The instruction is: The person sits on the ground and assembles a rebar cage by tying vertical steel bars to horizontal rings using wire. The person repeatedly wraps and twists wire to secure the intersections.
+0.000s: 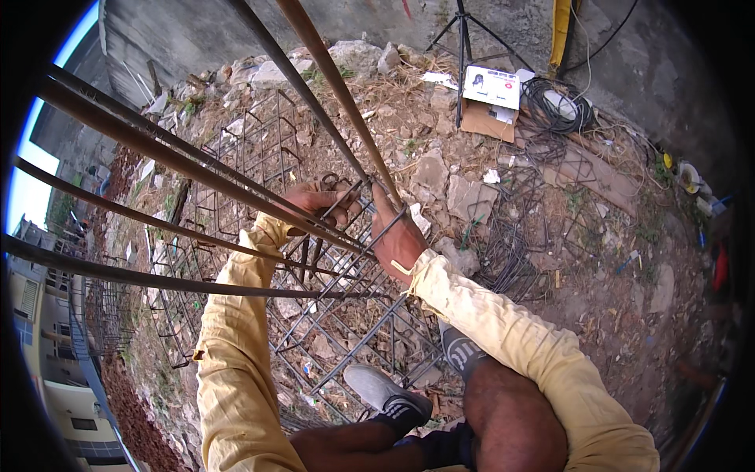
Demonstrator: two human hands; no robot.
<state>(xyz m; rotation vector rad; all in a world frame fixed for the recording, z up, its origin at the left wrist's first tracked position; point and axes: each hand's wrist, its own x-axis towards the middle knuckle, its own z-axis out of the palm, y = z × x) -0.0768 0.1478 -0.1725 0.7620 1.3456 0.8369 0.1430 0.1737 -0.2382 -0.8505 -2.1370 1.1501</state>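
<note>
- At far left, a building (59, 377) stands beyond the bars (157, 148), which slant in overhead from the left and top edges to the cage (346, 346).
- The bars stand in the way of the left hand (321, 203), passing in front of its wrist.
- A shoe (379, 387) shows under the cage's near part (rubble all around).
- A tripod (464, 55), a box (486, 98) and coiled cable (565, 114) stand along the wall; loose wires (515, 244) lie nearer.
- Left fingers: bent and close together where the bars meet the cage; I cannot tell what they pinch.
- Right hand (397, 236): against the bars at that joint, fingers partly hidden, so their opening cannot be told.
- Left of the hands, bars crowd the space; right of the right sleeve (503, 315), things lie farther apart (though the ground is littered).
</note>
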